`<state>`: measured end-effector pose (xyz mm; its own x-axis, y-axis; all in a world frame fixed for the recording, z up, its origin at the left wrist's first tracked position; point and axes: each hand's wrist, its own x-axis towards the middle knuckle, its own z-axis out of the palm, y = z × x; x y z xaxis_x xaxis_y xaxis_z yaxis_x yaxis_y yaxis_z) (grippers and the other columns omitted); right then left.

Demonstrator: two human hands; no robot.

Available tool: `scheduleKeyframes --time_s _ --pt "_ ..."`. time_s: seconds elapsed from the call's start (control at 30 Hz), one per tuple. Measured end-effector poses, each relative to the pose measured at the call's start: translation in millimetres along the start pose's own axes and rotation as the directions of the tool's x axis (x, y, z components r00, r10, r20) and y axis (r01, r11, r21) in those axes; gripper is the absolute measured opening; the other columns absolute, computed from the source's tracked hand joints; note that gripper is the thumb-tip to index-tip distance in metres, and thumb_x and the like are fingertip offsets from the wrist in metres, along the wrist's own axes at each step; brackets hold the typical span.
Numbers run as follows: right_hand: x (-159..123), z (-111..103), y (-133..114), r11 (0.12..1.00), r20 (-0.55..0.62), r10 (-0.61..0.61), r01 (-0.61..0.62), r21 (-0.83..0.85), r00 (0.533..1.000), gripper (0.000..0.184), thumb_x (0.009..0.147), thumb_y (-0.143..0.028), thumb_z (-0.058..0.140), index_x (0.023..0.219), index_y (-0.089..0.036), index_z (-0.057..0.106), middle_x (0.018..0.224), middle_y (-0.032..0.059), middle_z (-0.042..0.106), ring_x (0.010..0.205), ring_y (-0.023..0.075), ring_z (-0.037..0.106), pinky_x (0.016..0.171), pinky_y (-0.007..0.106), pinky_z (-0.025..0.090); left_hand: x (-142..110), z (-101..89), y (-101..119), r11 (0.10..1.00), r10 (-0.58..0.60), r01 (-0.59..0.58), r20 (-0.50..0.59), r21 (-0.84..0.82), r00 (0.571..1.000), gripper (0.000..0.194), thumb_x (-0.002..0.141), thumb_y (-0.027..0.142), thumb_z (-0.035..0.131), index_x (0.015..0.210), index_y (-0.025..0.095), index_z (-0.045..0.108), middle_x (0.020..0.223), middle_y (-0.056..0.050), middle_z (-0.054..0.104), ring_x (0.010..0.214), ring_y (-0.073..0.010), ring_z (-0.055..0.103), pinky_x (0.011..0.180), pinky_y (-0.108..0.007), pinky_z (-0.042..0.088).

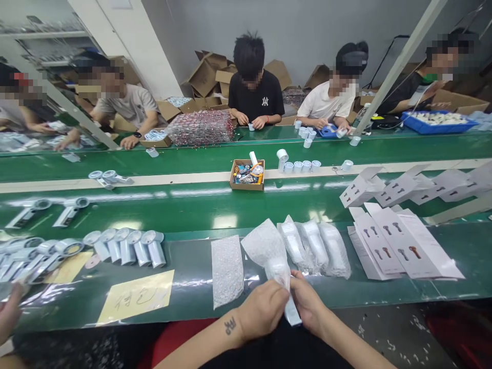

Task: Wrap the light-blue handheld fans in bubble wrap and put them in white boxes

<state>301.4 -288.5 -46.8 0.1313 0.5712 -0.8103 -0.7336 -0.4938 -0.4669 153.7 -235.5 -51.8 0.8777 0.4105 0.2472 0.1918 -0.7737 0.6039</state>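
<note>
The hair-dryer-shaped unit (293, 314) is between the person's two hands at the near edge of the green workbench (192, 287), its head end pointing away inside a bubble-wrap sleeve (263, 241) and its pale handle sticking out bare toward the body. The left hand (262, 306) is closed, its fingers gathered on the wrap near the handle; the exact fingertip contact is hidden. The right hand (305, 297) is curled around the unit's other side, thumb uppermost, the remaining fingers mostly out of sight. The unit looks like a hollow plastic shell, so it should be fairly light and stiff, with a smooth, glossy surface that could slide in dry fingers and scuff if knocked. The sleeve seems soft and floppy, likely to crumple and cling rather than hold its shape. The bare handle looks the surest place to grasp, leaving other fingers to pinch the sleeve's edge. To the left lies a flat bubble-wrap piece (227, 271); just beyond the hands, to the right, rest wrapped units (315, 246), near printed white cartons (384, 251).
</note>
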Motion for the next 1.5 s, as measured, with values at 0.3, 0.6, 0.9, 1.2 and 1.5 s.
scheduleKeyframes --time_s 0.3,0.6,0.9,1.2,1.5 --pt "-2.0 -27.7 -10.7 0.915 0.112 0.067 -0.016 -0.403 0.992 0.031 0.072 -0.048 0.068 0.087 -0.026 0.051 0.059 -0.0057 0.055 0.052 0.0151 0.053 0.053 0.029 0.047 -2.8 12.8 -6.6 0.706 -0.637 0.598 0.031 -0.38 0.77 0.018 0.079 0.021 0.06 0.097 0.019 0.06 0.1 -0.006 0.06 0.091 -0.0189 0.056 0.083 -0.03 0.047" --pt "6.9 -65.2 -30.2 0.371 0.38 -0.301 0.474 -0.799 0.875 0.034 0.083 -0.056 0.052 0.068 -0.025 0.05 0.06 -0.0009 0.055 0.062 0.0195 0.05 0.062 0.033 0.038 12.6 9.0 -0.6 0.206 -0.817 0.708 0.278 -0.676 0.504 0.026 0.071 0.041 0.066 0.065 0.017 0.057 0.054 0.004 0.051 0.054 -0.0118 0.045 0.055 -0.024 0.034" --pt "-9.2 -47.2 -39.8 0.651 0.36 -0.206 0.402 -0.644 0.91 0.032 0.069 -0.052 0.069 0.08 -0.022 0.062 0.064 -0.0015 0.06 0.062 0.0174 0.053 0.061 0.03 0.042 24.0 -17.7 14.2 0.063 -0.82 0.608 0.306 -0.792 0.483 0.036 0.056 0.045 0.078 0.064 0.014 0.063 0.052 0.004 0.054 0.05 -0.0086 0.043 0.051 -0.023 0.03" --pt "-44.2 -28.8 -73.6 0.908 0.219 -0.074 0.157 -0.389 0.973 0.046 0.055 -0.044 0.086 0.091 -0.02 0.069 0.075 0.001 0.067 0.064 0.0134 0.058 0.062 0.027 0.053 42.6 -36.0 25.3 -0.031 -0.812 0.473 0.298 -0.88 0.502 0.044 0.052 0.048 0.083 0.071 0.013 0.065 0.057 0.002 0.058 0.05 -0.0091 0.048 0.051 -0.023 0.036" --pt "-49.3 10.5 -94.5 0.957 0.32 -0.216 0.265 -0.119 0.922 0.036 0.056 -0.036 0.086 0.081 -0.016 0.071 0.072 -0.0006 0.064 0.063 0.0102 0.057 0.07 0.027 0.057 64.7 -65.9 34.5 0.55 -0.554 0.442 0.087 -0.709 0.828 0.069 0.062 0.058 0.079 0.116 0.017 0.065 0.112 -0.01 0.063 0.102 -0.0252 0.057 0.088 -0.036 0.048"
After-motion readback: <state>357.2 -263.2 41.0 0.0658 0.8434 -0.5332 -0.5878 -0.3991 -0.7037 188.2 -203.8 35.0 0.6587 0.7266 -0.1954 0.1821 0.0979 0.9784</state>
